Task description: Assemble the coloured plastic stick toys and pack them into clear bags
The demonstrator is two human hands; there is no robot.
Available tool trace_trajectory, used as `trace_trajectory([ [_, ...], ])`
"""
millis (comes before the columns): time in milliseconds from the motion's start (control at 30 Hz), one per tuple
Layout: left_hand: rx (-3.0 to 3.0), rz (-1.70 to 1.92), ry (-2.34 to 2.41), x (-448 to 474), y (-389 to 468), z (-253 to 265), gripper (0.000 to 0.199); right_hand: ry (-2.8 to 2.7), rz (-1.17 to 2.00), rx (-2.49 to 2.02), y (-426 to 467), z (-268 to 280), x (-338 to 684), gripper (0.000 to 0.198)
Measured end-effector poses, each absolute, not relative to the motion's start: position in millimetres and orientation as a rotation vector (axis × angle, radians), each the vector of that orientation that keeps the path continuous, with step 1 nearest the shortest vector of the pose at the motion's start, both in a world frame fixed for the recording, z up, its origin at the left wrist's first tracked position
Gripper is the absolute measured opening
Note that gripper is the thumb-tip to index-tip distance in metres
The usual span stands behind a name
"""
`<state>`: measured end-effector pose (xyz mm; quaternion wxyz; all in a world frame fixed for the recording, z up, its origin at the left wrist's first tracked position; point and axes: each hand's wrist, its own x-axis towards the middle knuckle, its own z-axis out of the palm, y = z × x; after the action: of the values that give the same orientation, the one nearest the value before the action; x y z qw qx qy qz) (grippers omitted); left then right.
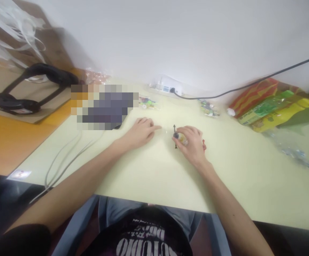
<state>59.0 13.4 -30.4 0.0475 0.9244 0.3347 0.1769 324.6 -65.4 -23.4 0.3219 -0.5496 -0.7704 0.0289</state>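
My right hand (193, 144) is closed around a small toy (182, 138) just above or on the pale table (143, 170). The toy has a dark round piece at its left end, a dark upright rod with arrow-like tips, and a yellowish body. A small red piece (204, 144) shows at the far side of the hand; whether it belongs to the toy, I cannot tell. My left hand (143, 131) rests on the table with nothing in it. Its index finger points toward the toy, apart from it, and the other fingers are loosely bent.
Small colourful pieces (148, 103) lie toward the wall, with another cluster (209, 108) farther right. A black cable (218, 96) runs to a white box (167, 85). Bright snack bags (269, 110) and clear plastic (298, 154) are right. A black strap-like frame (31, 89) sits left.
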Motion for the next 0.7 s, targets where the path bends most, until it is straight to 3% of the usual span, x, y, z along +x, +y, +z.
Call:
trace_trajectory([
  [300,2.854,0.412,0.952,74,5,-31,0.039,-2.098,0.270,-1.334,-76,-22,320,0.016],
  [700,2.763,0.423,0.755,72,9,-27,0.023,-2.207,0.213,-1.163,-77,-27,321,0.029],
])
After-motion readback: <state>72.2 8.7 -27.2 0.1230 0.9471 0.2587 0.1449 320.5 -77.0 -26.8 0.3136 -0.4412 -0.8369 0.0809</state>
